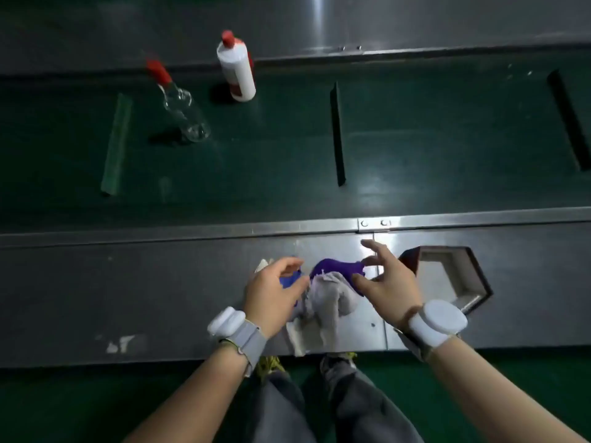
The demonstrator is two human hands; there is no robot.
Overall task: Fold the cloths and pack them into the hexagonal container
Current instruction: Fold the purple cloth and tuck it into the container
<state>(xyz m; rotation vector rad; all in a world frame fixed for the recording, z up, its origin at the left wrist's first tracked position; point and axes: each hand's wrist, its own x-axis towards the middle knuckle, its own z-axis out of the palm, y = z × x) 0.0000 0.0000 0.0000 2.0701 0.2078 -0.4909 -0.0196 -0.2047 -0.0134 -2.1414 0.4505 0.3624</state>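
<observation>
A heap of cloths lies on the metal ledge in front of me: a crumpled grey cloth [326, 302], a purple cloth [335, 268] behind it, and a blue cloth [289, 281] at the left. My left hand [275, 289] pinches the blue cloth. My right hand [387, 279] hovers over the right end of the purple cloth, fingers spread, thumb and forefinger close to the fabric. The hexagonal container [460, 276], dark outside and pale inside, sits just right of my right hand and looks empty.
Beyond the ledge runs a green conveyor belt [256, 161] with dark cross ribs [337, 132]. On it at the far left a clear bottle with a red cap [182, 107] and a white bottle with a red cap [236, 68]. The ledge's front edge is below the cloths.
</observation>
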